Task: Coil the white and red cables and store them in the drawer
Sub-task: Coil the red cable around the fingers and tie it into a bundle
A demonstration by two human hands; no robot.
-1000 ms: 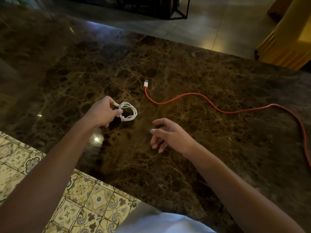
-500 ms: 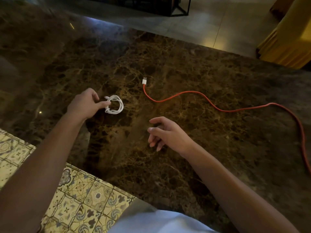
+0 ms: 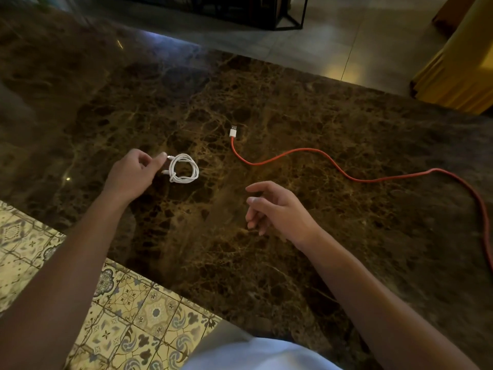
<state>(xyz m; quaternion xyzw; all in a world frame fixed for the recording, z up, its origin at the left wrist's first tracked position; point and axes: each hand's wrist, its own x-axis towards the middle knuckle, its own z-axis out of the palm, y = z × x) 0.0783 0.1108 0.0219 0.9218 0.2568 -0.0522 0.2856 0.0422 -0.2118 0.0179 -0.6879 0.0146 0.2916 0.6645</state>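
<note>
Head view, looking down onto a dark brown marble tabletop (image 3: 293,249) veined in gold. Left hand (image 3: 130,174) reaching in from the lower left, thumb and forefinger pinching one end of the coiled white cable (image 3: 184,168) at the coil's left side, remaining fingers curled back toward the palm. Coil small and roughly round, several loops bundled together, lying against the marble just right of the fingertips. Right hand (image 3: 277,209) hovering low over the table right of centre, holding nothing, fingers loosely bent and pointing left, thumb stretched out above them. Red cable (image 3: 346,174) uncoiled, snaking across the surface from its white USB plug (image 3: 233,132) near the middle, curving right, then bending down along the right edge out of frame; well apart from both hands. White coil between the left hand and the red cable's plug end. Patterned floor tiles (image 3: 133,316) at the lower left below the table's edge, a white garment (image 3: 253,353) at the bottom centre, yellow fabric (image 3: 458,68) at the upper right, a black metal frame (image 3: 290,14) on the grey floor beyond the table. Drawer not in view.
</note>
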